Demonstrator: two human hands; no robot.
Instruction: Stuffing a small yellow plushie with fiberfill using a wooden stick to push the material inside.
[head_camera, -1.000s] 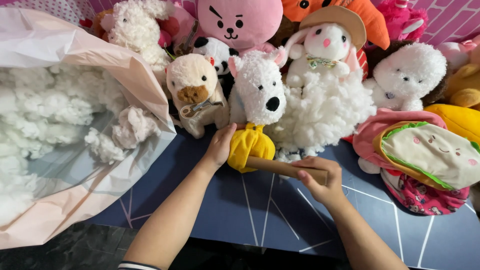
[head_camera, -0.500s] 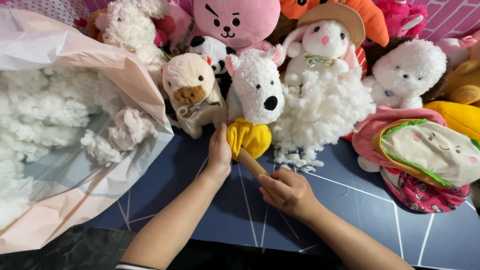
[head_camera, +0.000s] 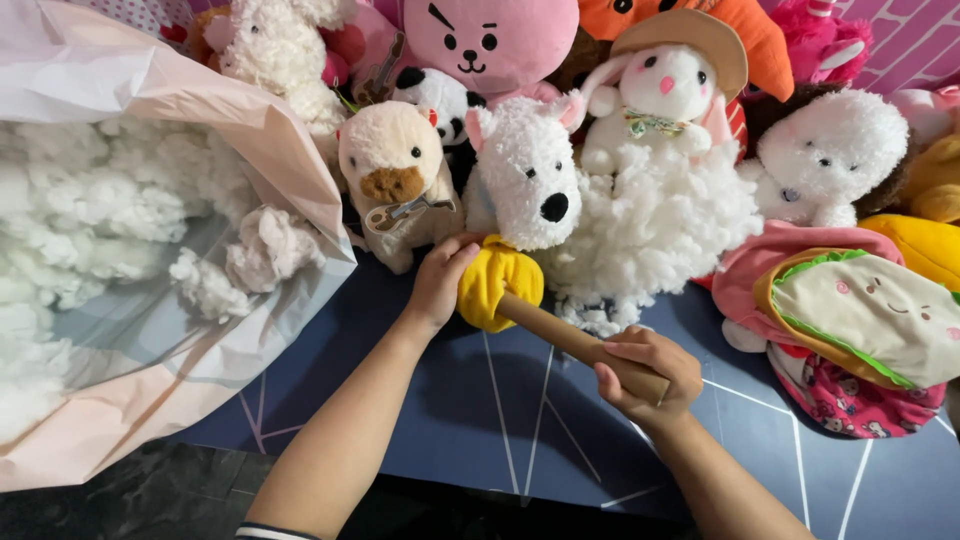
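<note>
My left hand (head_camera: 437, 282) grips the yellow fabric body (head_camera: 493, 280) of a white plush dog (head_camera: 530, 170) that lies on the dark blue table (head_camera: 520, 420). My right hand (head_camera: 650, 375) is closed around the near end of a brown cardboard tube (head_camera: 565, 335). The tube's far end is pushed into the yellow body. A heap of loose white stuffing (head_camera: 655, 225) lies just right of the dog.
A big pink plastic bag (head_camera: 130, 90) full of white stuffing (head_camera: 80, 220) fills the left side. Several plush toys line the back, among them a tan one (head_camera: 395, 165) and a pink round one (head_camera: 490, 40). A taco-shaped plush (head_camera: 870, 310) lies at right.
My right hand slid back along the tube to its near end, toward the right. The tube now points up-left into the yellow body. My left hand kept its hold on the yellow fabric.
</note>
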